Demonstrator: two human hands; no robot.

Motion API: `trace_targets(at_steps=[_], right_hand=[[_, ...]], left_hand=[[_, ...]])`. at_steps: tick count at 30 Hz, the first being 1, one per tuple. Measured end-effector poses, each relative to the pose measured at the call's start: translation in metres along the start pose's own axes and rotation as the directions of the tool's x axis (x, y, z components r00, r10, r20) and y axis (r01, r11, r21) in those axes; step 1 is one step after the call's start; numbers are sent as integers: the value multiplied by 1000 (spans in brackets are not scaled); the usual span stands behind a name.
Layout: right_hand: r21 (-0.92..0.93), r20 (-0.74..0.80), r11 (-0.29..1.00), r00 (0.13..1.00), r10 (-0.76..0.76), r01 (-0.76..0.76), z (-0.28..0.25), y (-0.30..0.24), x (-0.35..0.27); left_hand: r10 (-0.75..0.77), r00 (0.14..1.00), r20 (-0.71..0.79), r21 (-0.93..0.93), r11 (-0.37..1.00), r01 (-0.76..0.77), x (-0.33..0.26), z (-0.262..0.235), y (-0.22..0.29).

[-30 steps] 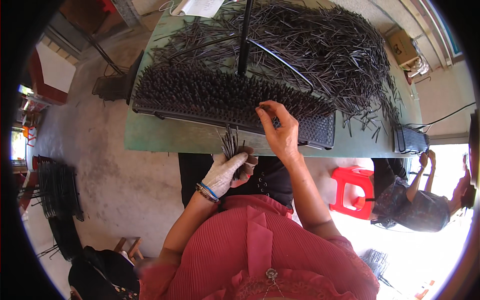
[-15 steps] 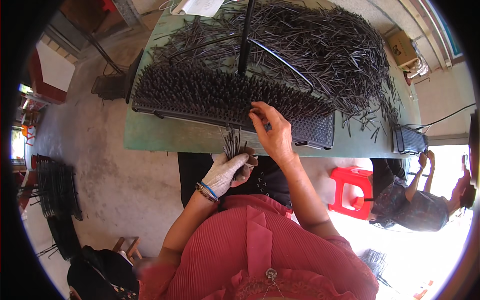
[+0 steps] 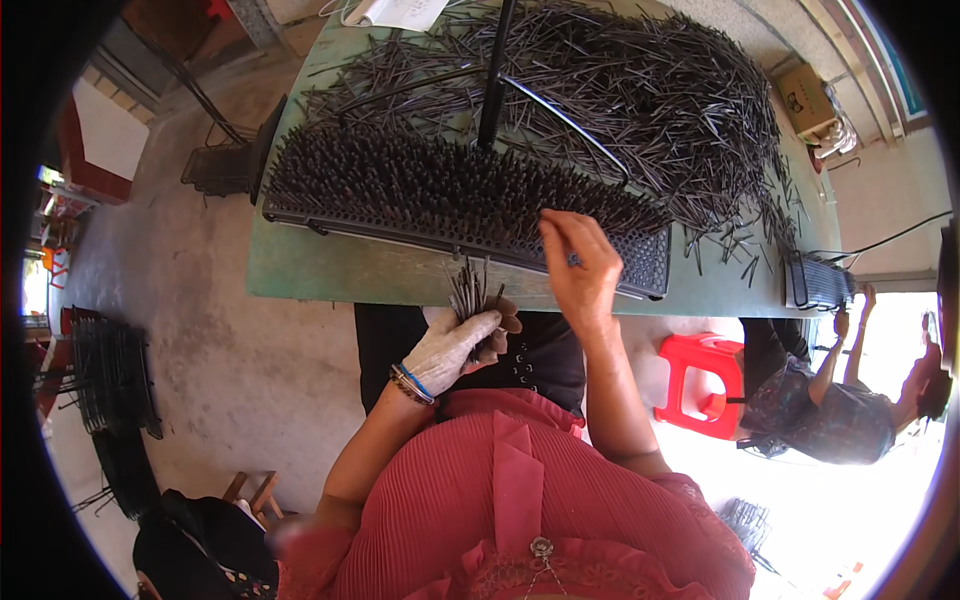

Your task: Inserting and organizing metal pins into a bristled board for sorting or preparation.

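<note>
The left hand (image 3: 455, 345), in one pale work glove with bracelets at the wrist, is closed in a fist around one bundle of thin dark metal pins (image 3: 468, 292), whose tips fan upward just below the near edge of the green surface (image 3: 330, 270). The right hand (image 3: 580, 265) is bare; its grip is pinched, thumb and fingertips together over the right part of the black perforated tray (image 3: 645, 262), seemingly on a single pin, though that is too small to tell for sure. One long tray lies across the surface, most of its holes filled with upright pins (image 3: 430, 185), far too many to count; only its right end is bare. Behind it lies one big loose heap of pins (image 3: 650, 90), crossed by a dark upright rod (image 3: 495, 70). One red stool (image 3: 700, 385) stands at the right beside one other person (image 3: 830, 410)
</note>
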State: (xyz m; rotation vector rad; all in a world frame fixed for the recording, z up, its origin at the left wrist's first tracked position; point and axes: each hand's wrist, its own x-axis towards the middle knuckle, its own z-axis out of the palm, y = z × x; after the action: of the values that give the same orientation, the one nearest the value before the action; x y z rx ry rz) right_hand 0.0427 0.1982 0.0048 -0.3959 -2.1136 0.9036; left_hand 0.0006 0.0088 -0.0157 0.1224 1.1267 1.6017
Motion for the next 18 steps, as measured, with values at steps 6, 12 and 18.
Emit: trace_targets(at_steps=[6, 12, 18], right_hand=[[-139, 77, 984, 991, -106, 116, -23, 14, 9], [-172, 294, 934, 922, -253, 312, -24, 22, 5], [-129, 150, 982, 982, -117, 137, -30, 13, 0]], left_hand=[[-42, 999, 26, 34, 999, 41, 3, 4, 1], [-52, 995, 85, 76, 996, 46, 5, 2, -2], [-43, 994, 95, 53, 998, 38, 2, 8, 3]])
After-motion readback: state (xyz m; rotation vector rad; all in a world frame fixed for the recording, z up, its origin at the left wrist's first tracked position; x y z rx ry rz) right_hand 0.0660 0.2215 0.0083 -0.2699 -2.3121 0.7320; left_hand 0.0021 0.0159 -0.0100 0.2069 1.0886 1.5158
